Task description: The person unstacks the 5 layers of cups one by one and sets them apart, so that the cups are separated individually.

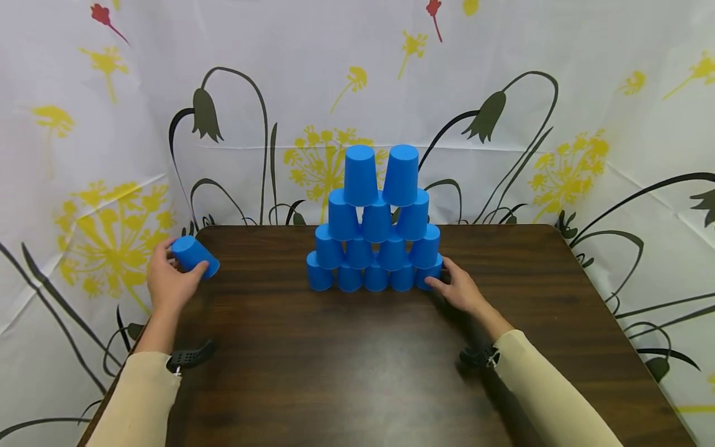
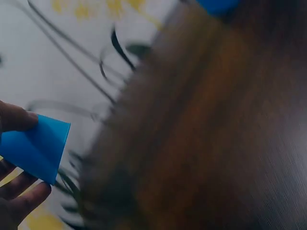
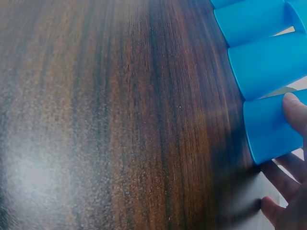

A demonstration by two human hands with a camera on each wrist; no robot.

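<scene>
Blue cups stand upside down in a stepped stack [image 1: 375, 223], with two cups side by side in the top row. Off at the table's far left corner, my left hand [image 1: 170, 279] holds a single blue cup [image 1: 192, 254], tilted sideways. The left wrist view shows the thumb on one side of that cup [image 2: 41, 148] and fingers on the other. My right hand [image 1: 460, 288] grips the rightmost cup [image 1: 427, 273] of the bottom row. In the right wrist view its thumb lies on that cup's [image 3: 271, 127] near side, with fingers round the outer side.
The stack stands on a dark wooden table [image 1: 357, 372], toward its far edge. Behind and beside the table hangs a white cloth [image 1: 335, 37] printed with flowers. A black strap [image 1: 190, 357] is on the left wrist, another [image 1: 479, 357] on the right.
</scene>
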